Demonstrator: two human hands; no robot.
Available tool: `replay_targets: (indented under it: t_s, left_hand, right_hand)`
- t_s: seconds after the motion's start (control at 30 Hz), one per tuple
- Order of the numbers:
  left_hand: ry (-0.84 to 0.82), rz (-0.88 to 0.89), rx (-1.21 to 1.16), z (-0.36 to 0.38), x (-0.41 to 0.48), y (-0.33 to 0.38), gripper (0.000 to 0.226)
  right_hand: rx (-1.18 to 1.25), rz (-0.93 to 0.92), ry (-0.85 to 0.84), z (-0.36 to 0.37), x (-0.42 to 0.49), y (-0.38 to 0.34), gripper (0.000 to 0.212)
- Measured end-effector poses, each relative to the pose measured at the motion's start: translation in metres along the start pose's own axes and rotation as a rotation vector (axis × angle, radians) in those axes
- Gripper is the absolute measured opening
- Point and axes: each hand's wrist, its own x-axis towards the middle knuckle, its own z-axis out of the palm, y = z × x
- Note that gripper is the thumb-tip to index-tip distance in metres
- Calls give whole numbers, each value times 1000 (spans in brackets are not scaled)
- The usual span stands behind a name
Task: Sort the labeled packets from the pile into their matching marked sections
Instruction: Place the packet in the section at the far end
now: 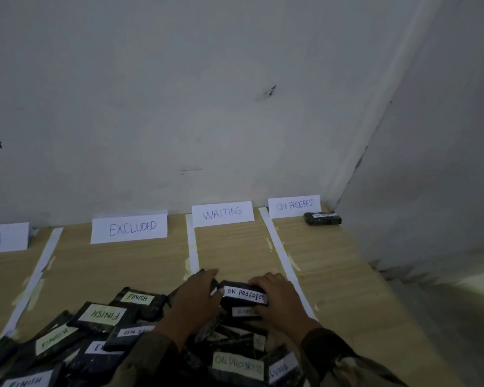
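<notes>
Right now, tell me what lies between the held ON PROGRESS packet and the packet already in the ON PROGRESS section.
In the head view, only the white divider strip and bare wooden tabletop lie between them.

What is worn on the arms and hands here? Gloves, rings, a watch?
No gloves: the left hand and right hand are bare, with no ring or watch showing. The left sleeve and right sleeve are long, down to the wrists, in a dark, mottled camouflage-like pattern.
</notes>
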Motion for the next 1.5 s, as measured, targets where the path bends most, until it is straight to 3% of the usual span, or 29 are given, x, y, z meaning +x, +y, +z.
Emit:
replay_targets:
  t_s: [0.1,0.43,0.7,0.97,1.5]
  left_hand:
    - [77,72,142,9,16,2,60]
    - [72,99,415,48,82,42,69]
    - [12,44,430,94,141,57,63]
    - [45,-6,398,111,180,63,60]
    - [61,-47,403,110,185,57,62]
  right_hand:
    - [-73,22,23,-15,12,28,51]
    - [-120,66,52,-50,81,119,53]
    - [-108,46,123,-53,149,181,46]
    - [-190,34,85,-51,198,219,46]
    - [-249,105,87,-50,203,220,58]
